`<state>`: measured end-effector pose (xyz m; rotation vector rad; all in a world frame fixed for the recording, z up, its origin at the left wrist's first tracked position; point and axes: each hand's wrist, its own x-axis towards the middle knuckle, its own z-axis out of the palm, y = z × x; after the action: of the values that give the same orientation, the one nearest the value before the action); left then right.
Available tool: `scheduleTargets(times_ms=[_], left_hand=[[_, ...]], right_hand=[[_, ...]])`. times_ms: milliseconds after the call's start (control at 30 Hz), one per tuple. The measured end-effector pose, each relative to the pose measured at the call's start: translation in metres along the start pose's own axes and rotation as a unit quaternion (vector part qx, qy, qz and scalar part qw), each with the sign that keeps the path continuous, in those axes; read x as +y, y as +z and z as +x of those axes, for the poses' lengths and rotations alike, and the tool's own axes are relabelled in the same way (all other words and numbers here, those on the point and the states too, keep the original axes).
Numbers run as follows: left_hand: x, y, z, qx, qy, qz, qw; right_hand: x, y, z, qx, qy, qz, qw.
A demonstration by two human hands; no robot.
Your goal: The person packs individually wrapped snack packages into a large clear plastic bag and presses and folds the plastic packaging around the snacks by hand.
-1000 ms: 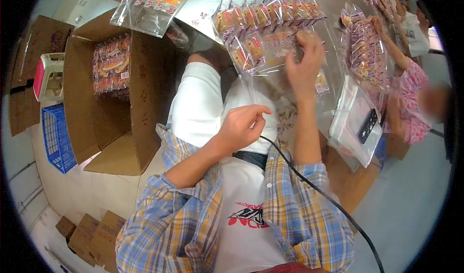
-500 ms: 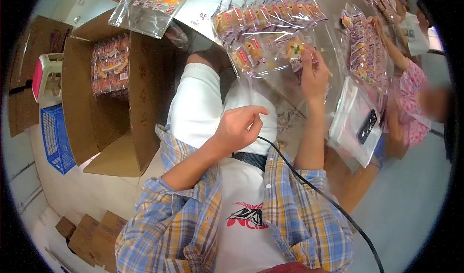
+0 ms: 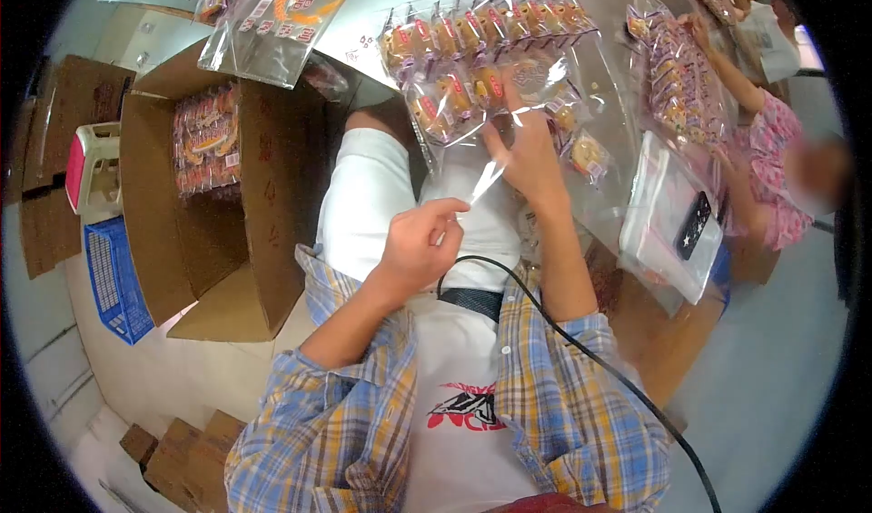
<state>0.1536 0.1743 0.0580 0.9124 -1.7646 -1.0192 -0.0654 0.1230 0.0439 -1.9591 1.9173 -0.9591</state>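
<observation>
My left hand [image 3: 422, 245] is closed above my lap, pinching the near edge of a clear plastic bag [image 3: 488, 182]. Inside the bag lies a back row of several wrapped pastries [image 3: 468, 31], with a shorter row in front. My right hand [image 3: 529, 154] is at the bag's mouth, thumb and index finger spread apart. Its index fingertip is beside a wrapped pastry [image 3: 488, 86] at the right end of the front row; whether they touch I cannot tell. Two loose wrapped pastries, one of them round [image 3: 588, 154], lie right of this hand.
An open cardboard box [image 3: 282, 195] holding packed bags stands to my left, beside a blue crate [image 3: 116, 268] and a stool [image 3: 95, 169]. A phone [image 3: 695, 225] rests on stacked plastic bags [image 3: 649, 213] at right. Beyond, a person in pink handles another filled bag [image 3: 677, 81].
My right hand has moved left with a wrapped pastry and let it go; the bag's front row now shows one more. My left hand has shifted slightly left and down.
</observation>
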Motion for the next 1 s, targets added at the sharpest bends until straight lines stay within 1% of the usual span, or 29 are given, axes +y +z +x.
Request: scheduleTargets(times_ms=[133,167,267,367,467,500,567,667,700,800,833,933,967,1000], left_hand=[[-0.010,-0.008,-0.004,0.022,0.018,0.011,1.000],[-0.009,-0.010,-0.003,0.027,0.021,0.014,0.999],[-0.009,-0.013,-0.004,0.036,0.026,0.027,0.999],[-0.011,-0.014,-0.006,0.038,0.031,0.027,0.998],[-0.014,-0.010,-0.007,0.033,0.035,0.014,0.999],[-0.015,-0.010,-0.008,0.029,0.035,0.010,0.999],[-0.013,-0.010,-0.007,0.022,0.036,0.008,0.999],[-0.012,-0.013,-0.006,0.024,0.038,0.013,0.999],[-0.013,-0.013,-0.006,0.028,0.037,0.015,0.999],[-0.013,-0.012,-0.005,0.037,0.040,0.003,0.999],[-0.011,-0.011,-0.006,0.036,0.034,0.006,0.999],[-0.007,-0.011,0.000,0.028,0.036,0.012,0.999],[-0.006,-0.011,0.000,0.028,0.037,0.009,0.999],[-0.005,-0.012,0.000,0.029,0.038,0.007,0.999]], right_hand=[[-0.002,-0.006,0.003,-0.043,0.056,0.009,0.997],[-0.001,-0.003,0.003,-0.015,0.042,-0.004,0.999],[-0.009,-0.004,0.004,-0.033,0.113,-0.013,0.993],[-0.009,0.007,0.003,0.085,-0.013,0.009,0.996],[0.003,0.012,0.018,0.127,-0.037,-0.027,0.991],[-0.002,0.006,0.020,0.086,0.010,0.043,0.995],[-0.018,-0.012,0.031,0.007,0.101,0.184,0.978],[-0.019,-0.020,0.030,-0.036,0.198,0.235,0.951],[0.007,-0.002,0.025,0.051,0.115,0.192,0.973],[0.013,-0.007,0.018,0.068,0.074,0.144,0.984],[0.007,-0.008,0.017,0.063,0.094,0.172,0.979],[0.010,-0.002,0.014,0.063,0.044,0.119,0.990],[0.009,-0.001,0.013,0.076,0.040,0.133,0.987],[0.009,0.000,0.013,0.101,0.010,0.106,0.989]])
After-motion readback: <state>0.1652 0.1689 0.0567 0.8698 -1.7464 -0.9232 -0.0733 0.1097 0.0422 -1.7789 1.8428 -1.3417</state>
